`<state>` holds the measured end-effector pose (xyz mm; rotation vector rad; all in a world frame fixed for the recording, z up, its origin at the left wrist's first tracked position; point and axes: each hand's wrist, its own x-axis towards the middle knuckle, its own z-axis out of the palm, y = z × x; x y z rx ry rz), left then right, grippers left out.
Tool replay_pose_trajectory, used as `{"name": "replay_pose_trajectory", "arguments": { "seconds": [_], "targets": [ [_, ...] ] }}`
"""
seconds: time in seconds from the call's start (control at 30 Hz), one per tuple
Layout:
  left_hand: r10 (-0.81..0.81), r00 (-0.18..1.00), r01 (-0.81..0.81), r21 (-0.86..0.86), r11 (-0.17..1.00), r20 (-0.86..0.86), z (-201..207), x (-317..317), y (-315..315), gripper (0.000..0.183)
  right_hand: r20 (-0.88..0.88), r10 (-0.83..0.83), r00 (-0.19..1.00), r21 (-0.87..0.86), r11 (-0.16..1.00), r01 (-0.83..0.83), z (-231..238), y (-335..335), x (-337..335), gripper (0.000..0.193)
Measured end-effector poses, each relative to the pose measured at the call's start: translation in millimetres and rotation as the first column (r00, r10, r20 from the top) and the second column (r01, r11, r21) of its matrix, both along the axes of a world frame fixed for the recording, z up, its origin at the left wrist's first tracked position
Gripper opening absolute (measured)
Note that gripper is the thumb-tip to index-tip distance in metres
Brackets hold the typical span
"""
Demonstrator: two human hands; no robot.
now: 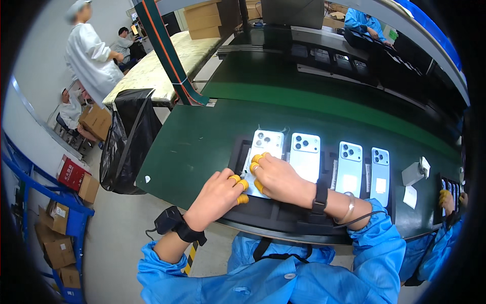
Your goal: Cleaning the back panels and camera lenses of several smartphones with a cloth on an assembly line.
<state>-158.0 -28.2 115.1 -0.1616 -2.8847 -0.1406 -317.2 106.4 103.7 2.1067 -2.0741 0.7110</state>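
A pale smartphone (268, 140) lies back up at the left end of a black tray (244, 147), its camera block at the far end. Over it, my right hand (283, 182) has its fingers curled together in yellow finger cots, touching the phone's back. At the phone's left edge my left hand (215, 195) bends its capped fingers inward in a pinch. Something small and whitish shows between the hands, too small to name. To the right, in the same row, lie a second phone (305, 157), a third phone (350, 164) and a fourth phone (379, 175), camera blocks far.
A white container (412, 175) and a paper slip (410, 196) are on the green table (172, 147) at right. Beside them a co-worker's hand (446, 201) handles another tray. A green post (164, 50) rises at the far left, near a black bag (129, 142).
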Motion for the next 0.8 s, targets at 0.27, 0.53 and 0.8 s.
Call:
{"name": "replay_pose_trajectory", "arguments": {
  "seconds": [0.27,0.53,0.8],
  "targets": [
    [-0.135,0.986,0.130,-0.059,0.990,-0.094,12,-6,-8,0.017,0.013,0.060,0.998,0.052,0.997,-0.061,5,4,9,0.049],
    [0.029,0.996,-0.020,0.101,0.995,-0.084,18,-11,3,0.018,0.158,-0.016,0.987,0.006,1.000,0.015,-7,-5,-2,0.017],
    [-0.055,0.995,0.064,0.107,0.992,-0.085,-12,-4,30,0.042,0.473,-0.115,0.873,-0.334,0.894,0.299,43,-17,-63,0.015]
  ]
}}
